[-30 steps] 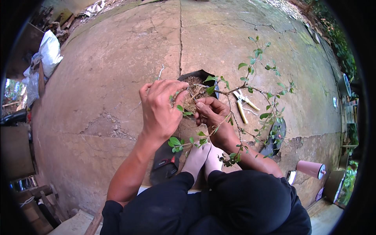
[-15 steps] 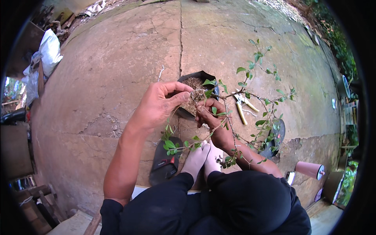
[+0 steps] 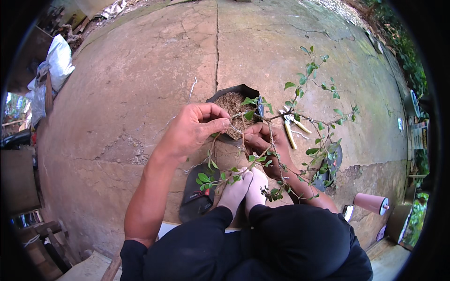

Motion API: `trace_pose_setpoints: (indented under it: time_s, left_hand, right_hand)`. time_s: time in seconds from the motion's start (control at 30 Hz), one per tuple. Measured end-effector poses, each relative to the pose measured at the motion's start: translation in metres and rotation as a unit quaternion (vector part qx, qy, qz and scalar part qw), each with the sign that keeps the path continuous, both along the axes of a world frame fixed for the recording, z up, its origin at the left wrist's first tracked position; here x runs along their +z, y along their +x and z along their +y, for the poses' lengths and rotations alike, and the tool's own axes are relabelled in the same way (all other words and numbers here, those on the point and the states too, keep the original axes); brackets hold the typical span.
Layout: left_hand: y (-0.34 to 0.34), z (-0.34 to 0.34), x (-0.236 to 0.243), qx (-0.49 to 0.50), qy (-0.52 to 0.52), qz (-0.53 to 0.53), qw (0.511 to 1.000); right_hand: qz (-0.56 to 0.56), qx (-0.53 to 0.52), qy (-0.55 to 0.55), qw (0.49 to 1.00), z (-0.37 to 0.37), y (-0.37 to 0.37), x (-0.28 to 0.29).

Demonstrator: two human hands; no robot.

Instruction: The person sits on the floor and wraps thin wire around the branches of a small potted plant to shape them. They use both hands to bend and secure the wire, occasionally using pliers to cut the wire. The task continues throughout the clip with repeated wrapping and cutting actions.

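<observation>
A small leafy plant (image 3: 275, 115) leans out to the right from a black grow bag (image 3: 241, 89) filled with brown, crumbly potting mix (image 3: 229, 101). Above the bag's near side, my left hand (image 3: 194, 129) pinches a thin silvery wire (image 3: 236, 129) between thumb and fingertips. My right hand (image 3: 267, 143) is closed at the wire's other end, among the lower branches, its fingers partly behind leaves. One low branch with green leaves (image 3: 205, 178) droops toward my feet. Right of the bag, pruning shears (image 3: 291, 126) with cream handles lie on the concrete.
A dark sandal (image 3: 196, 196) lies left of my feet, and its mate (image 3: 330, 164) sits under the branches at right. Farther right are a pink tumbler (image 3: 370, 203) on its side and a phone (image 3: 348, 212). Another wire piece (image 3: 192, 87) rests on the cracked concrete floor (image 3: 140, 84).
My right hand has moved a little right and down, away from my left fingertips. The wire between them shows more plainly, and the lower branches have shifted slightly.
</observation>
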State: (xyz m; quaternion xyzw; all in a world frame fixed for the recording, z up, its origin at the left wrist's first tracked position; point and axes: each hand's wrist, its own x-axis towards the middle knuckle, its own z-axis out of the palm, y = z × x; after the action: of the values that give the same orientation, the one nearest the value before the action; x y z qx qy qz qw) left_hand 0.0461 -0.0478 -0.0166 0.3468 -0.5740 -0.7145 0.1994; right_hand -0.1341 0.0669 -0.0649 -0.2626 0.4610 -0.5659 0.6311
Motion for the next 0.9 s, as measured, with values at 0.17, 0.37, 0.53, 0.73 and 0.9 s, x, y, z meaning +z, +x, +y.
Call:
trace_pose_setpoints:
  time_s: [0.17,0.37,0.53,0.73,0.9]
  left_hand:
    - [-0.001,0.004,-0.004,-0.013,0.096,0.037,0.995]
    - [0.003,0.007,-0.005,0.015,0.216,0.074,0.974]
    - [0.008,0.007,-0.007,0.027,0.243,0.087,0.966]
    - [0.008,0.005,-0.009,0.009,0.174,0.03,0.984]
    - [0.004,0.008,-0.006,-0.002,0.067,0.011,0.998]
  right_hand:
    - [-0.073,0.036,-0.011,0.997,0.0,-0.011,-0.006]
    - [-0.063,0.079,-0.002,0.995,-0.002,-0.013,-0.01]
    - [0.043,0.077,0.002,0.996,-0.01,-0.005,-0.005]
    - [0.155,0.055,-0.059,0.985,-0.009,0.002,0.005]
    - [0.134,0.031,-0.052,0.989,-0.009,0.003,0.003]
